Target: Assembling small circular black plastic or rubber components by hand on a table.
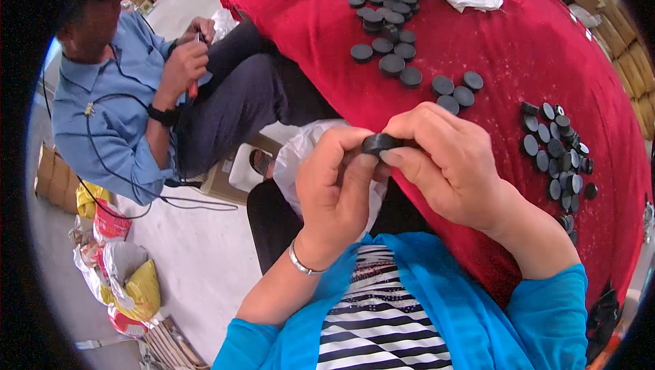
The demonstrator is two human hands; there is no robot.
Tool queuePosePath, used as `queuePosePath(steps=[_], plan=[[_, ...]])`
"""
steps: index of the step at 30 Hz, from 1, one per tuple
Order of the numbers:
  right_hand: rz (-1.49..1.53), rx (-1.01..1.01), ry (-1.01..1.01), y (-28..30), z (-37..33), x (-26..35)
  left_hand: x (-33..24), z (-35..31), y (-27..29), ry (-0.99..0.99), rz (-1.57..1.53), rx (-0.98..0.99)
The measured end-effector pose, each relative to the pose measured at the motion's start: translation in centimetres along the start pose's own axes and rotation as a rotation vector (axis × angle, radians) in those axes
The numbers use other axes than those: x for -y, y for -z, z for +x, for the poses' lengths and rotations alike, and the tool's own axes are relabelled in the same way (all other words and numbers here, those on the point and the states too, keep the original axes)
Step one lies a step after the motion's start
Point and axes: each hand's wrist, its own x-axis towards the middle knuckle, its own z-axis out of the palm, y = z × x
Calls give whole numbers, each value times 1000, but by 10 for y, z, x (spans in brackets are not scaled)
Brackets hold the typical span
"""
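Between the thumbs and forefingers of both my hands is a round black disc, held up over my lap near the table's edge. My left hand pinches its left side, a silver bangle on that wrist. From the right, my right hand grips the same disc with thumb and bent fingers. Just beyond my hands, a few loose black discs lie on the red cloth. Many similar discs spread toward the far end. A separate heap of smaller dark pieces sits right of my right hand.
At my left sits a person in a blue shirt, holding a small red-handled tool. A whitish plastic bag hangs below my left hand. Filled sacks stand on the floor at left. Cardboard boxes are stacked at far right.
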Motion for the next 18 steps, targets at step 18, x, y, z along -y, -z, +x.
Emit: queuePosePath(steps=[18], plan=[[328, -53, -139, -15, -9, -23, 12, 4, 6, -104, 72, -50]])
